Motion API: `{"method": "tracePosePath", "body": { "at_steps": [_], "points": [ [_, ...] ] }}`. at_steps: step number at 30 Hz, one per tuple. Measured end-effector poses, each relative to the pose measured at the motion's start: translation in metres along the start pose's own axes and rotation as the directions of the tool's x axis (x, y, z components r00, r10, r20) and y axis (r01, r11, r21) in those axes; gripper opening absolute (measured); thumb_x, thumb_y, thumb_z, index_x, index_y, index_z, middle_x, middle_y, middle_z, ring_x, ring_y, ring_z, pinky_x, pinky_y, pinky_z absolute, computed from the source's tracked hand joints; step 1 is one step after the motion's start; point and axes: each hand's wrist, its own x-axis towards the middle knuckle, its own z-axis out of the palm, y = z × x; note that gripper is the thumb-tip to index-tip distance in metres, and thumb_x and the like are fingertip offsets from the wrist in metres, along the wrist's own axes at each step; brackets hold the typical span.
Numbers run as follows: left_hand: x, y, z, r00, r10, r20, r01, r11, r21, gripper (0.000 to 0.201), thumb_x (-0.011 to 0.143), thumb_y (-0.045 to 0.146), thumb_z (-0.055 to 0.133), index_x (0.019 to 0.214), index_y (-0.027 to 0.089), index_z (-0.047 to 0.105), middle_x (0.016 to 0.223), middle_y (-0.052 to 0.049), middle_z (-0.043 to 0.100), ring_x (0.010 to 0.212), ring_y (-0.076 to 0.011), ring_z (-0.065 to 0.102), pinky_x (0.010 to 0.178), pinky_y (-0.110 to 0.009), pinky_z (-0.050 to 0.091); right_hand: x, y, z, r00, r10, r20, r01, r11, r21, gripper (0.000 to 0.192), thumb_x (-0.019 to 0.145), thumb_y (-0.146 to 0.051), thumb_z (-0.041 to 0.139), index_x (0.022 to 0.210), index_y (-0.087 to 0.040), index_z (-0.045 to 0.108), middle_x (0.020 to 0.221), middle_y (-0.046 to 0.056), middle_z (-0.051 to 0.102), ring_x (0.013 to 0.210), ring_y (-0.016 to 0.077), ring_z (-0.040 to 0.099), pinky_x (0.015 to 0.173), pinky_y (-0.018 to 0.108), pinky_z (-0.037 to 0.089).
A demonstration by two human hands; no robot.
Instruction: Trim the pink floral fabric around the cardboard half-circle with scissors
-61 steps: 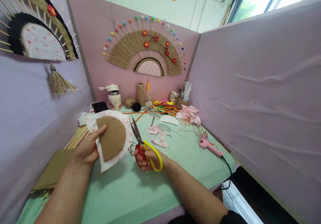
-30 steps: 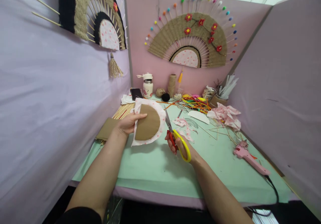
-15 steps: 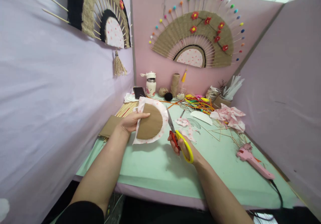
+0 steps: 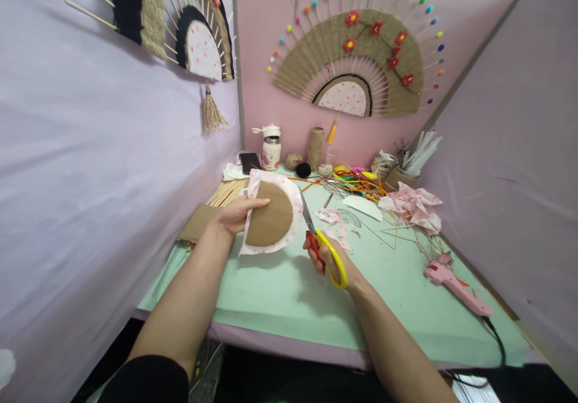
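My left hand (image 4: 238,213) grips the straight side of a brown cardboard half-circle (image 4: 273,219), thumb on its face. Behind the cardboard, a piece of white fabric with pink dots (image 4: 295,210) sticks out as a border along the curve. In my right hand (image 4: 327,255) is a pair of scissors (image 4: 332,258) with one red and one yellow handle. Their blades point up beside the fabric's right edge, and I cannot tell whether they touch it. Pink-dotted fabric scraps (image 4: 332,217) lie on the table behind the scissors.
A pink glue gun (image 4: 458,285) lies at the right with its cord over the edge. At the back stand a white bottle (image 4: 271,150) and a twine spool (image 4: 315,149). Crumpled fabric (image 4: 413,204) rests at the right, folded brown card (image 4: 198,222) at the left. Decorated fans (image 4: 350,59) hang behind.
The whole view has shifted slightly. Both hands keep their holds, and the cardboard and scissors stay nearly where they were relative to each other.
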Motion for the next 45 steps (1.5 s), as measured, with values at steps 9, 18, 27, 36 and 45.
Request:
{"method": "tracePosePath", "body": {
  "at_steps": [9,18,27,36,45],
  "points": [
    [0.000,0.000,0.000,0.999,0.037,0.021,-0.037,0.999,0.009,0.033,0.071,0.012,0.067,0.105,0.010,0.066,0.092,-0.012,0.074,0.084,-0.0245,0.070,0.085,-0.039,0.054,0.000,0.006,0.000,0.999,-0.032,-0.033,0.032,0.999,-0.017,0.063,0.073,-0.078,0.042,0.089,-0.018,0.050,0.054,-0.008,0.037,0.040,0.0057,0.034,0.037,0.018,0.031],
    [-0.002,0.001,0.001,0.996,0.085,0.028,-0.087,0.995,0.050,0.034,0.069,0.014,0.070,0.103,0.011,0.067,0.097,-0.013,0.073,0.090,-0.0267,0.069,0.087,-0.041,0.053,-0.002,-0.003,0.006,0.991,0.013,-0.130,-0.014,1.000,-0.009,0.061,0.068,-0.078,0.051,0.080,-0.018,0.050,0.051,-0.008,0.034,0.036,0.0057,0.034,0.035,0.019,0.029],
    [-0.005,0.001,0.001,0.995,0.090,0.048,-0.091,0.996,0.024,0.032,0.067,0.014,0.072,0.098,0.012,0.068,0.092,-0.011,0.074,0.088,-0.0272,0.070,0.086,-0.041,0.054,0.002,0.010,0.003,0.982,-0.189,-0.022,0.186,0.976,-0.113,0.061,0.078,-0.076,0.038,0.097,-0.020,0.049,0.068,-0.003,0.042,0.051,0.0087,0.035,0.047,0.023,0.035],
    [-0.005,0.000,0.001,0.993,0.107,0.041,-0.109,0.993,0.041,0.031,0.067,0.015,0.072,0.097,0.013,0.069,0.094,-0.011,0.074,0.093,-0.0281,0.068,0.091,-0.043,0.051,0.000,0.008,0.003,0.986,-0.168,0.022,0.170,0.973,-0.158,0.059,0.080,-0.076,0.032,0.097,-0.022,0.046,0.074,-0.002,0.043,0.056,0.0110,0.038,0.053,0.025,0.038],
    [-0.005,-0.001,0.002,0.995,0.093,0.043,-0.095,0.993,0.065,0.032,0.067,0.015,0.072,0.099,0.012,0.068,0.093,-0.012,0.074,0.092,-0.0289,0.068,0.091,-0.045,0.051,0.001,0.009,0.003,0.987,-0.158,0.013,0.158,0.981,-0.110,0.064,0.078,-0.079,0.032,0.097,-0.020,0.046,0.072,-0.002,0.043,0.054,0.0106,0.039,0.050,0.025,0.037]
  ]
}}
